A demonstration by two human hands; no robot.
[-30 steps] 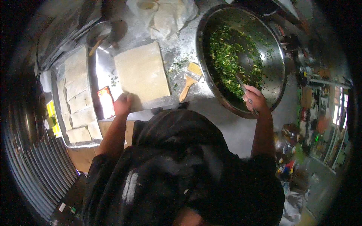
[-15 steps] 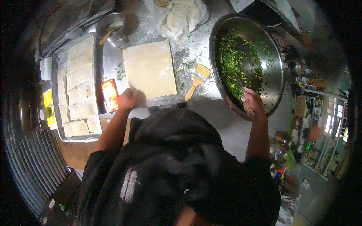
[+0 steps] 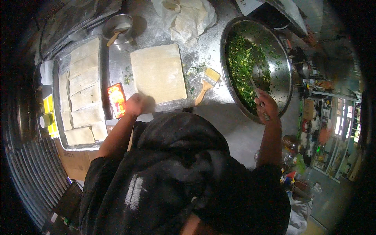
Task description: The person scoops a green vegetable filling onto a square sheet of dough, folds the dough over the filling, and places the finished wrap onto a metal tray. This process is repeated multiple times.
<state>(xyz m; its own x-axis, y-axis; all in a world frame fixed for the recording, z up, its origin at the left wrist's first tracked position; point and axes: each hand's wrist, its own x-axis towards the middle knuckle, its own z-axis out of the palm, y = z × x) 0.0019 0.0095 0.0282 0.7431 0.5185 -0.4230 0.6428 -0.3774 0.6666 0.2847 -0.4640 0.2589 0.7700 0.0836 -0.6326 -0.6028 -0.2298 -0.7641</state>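
My right hand (image 3: pixel 268 105) is closed around the handle of a slim metal utensil (image 3: pixel 253 83), over the near side of a large round steel bowl (image 3: pixel 290 74). Chopped greens with pale yellow bits (image 3: pixel 243 64) cover mostly the bowl's left side, and the utensil's far end is among them. At the near left corner of a flat, rectangular dough sheet (image 3: pixel 158 72) rests my left hand (image 3: pixel 135 105), fingers curled; whatever may be inside them is hidden. Between the sheet and the bowl lies a wooden-handled brush (image 3: pixel 206 85) with pale bristles.
On the left, a metal tray (image 3: pixel 103 117) holds several dough pieces (image 3: pixel 84 94). A phone with a lit screen (image 3: pixel 116 100) lies beside my left hand. Farther back are a small metal pot (image 3: pixel 124 38) with a wooden-handled tool and a crumpled whitish cloth or bag (image 3: pixel 188 17). Flour dusts the steel table.
My right hand and the utensil have shifted slightly right within the bowl, and the hand has turned a little. My left hand stays by the dough corner.
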